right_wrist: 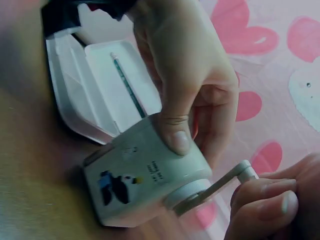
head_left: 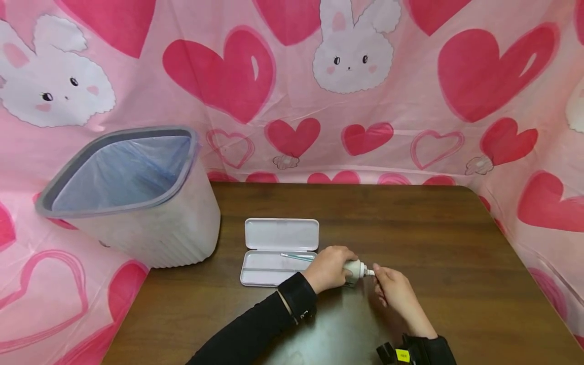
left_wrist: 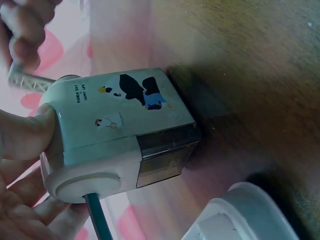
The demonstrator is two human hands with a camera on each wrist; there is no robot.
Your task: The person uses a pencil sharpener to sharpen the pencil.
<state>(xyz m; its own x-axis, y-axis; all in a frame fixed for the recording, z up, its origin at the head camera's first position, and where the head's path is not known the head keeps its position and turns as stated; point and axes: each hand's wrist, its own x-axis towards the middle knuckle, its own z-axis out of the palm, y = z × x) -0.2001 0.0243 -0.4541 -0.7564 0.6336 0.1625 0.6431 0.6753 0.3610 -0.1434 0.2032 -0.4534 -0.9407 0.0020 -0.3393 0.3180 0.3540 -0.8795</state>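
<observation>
A pale green crank pencil sharpener point(left_wrist: 115, 115) with panda pictures stands on the table. My left hand point(head_left: 329, 268) grips it from above, thumb on one side and fingers on the other. A green pencil point(left_wrist: 98, 215) sticks out of its front hole. In the head view that pencil point(head_left: 297, 257) reaches back over the open white pencil case point(head_left: 282, 234). The fingers of my right hand point(head_left: 397, 291) pinch the end of the sharpener's crank handle point(right_wrist: 220, 186). A smoky see-through shavings drawer point(left_wrist: 162, 165) shows low on the sharpener's front.
At the left stands a tall white waste bin point(head_left: 182, 228) with a grey rim and a blue liner. The brown wooden table point(head_left: 456, 238) ends at a pink heart-and-rabbit cloth point(head_left: 292, 101) behind.
</observation>
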